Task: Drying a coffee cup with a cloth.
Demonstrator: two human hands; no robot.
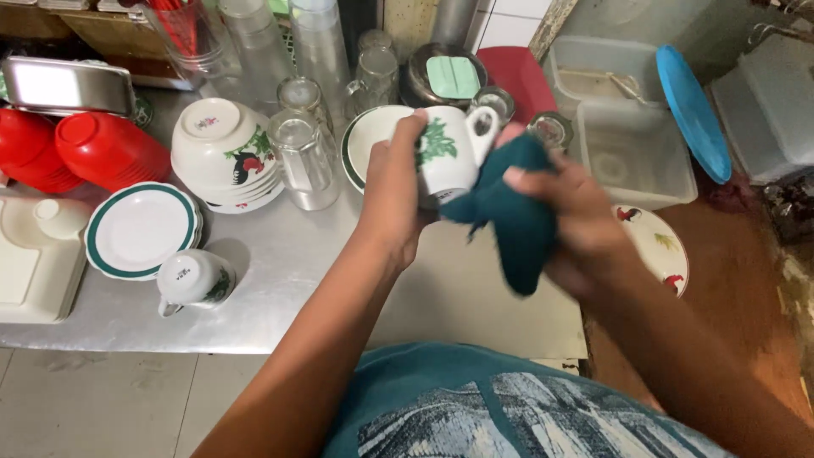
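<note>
Just above the near edge of the steel worktop (288, 280), I hold a white cup (448, 153) with a green leaf pattern in my left hand (392, 197). The fingers of this hand are closed around the side of the cup, and its handle points away from me, to the upper right. The cup is in the air, not resting on anything.

My right hand (577, 222) is just beside it, on the right. Its fingers are bunched around a dark green cloth (513, 222), and the cloth presses against the lower right part of the cup. So the cup lies directly to the left of my right fingers, touching the cloth, and both hands are equally near to it. I cannot see the mouth of the cup clearly; the cup seems tilted, its long axis leaning toward the right.

A little farther on the left, another cup (193, 278) of the same kind lies on its side, near a stack of plates with green rim (140, 229). Behind them stand white bowls with a rooster picture (222, 153) and one clear glass (303, 157), upside down. Red bowls (102, 148) are at the far left. To the right, a rooster plate (660, 244) lies partly under my arm, and farther back are clear plastic tubs (632, 144) with a blue lid (694, 110) leaning on them.
</note>
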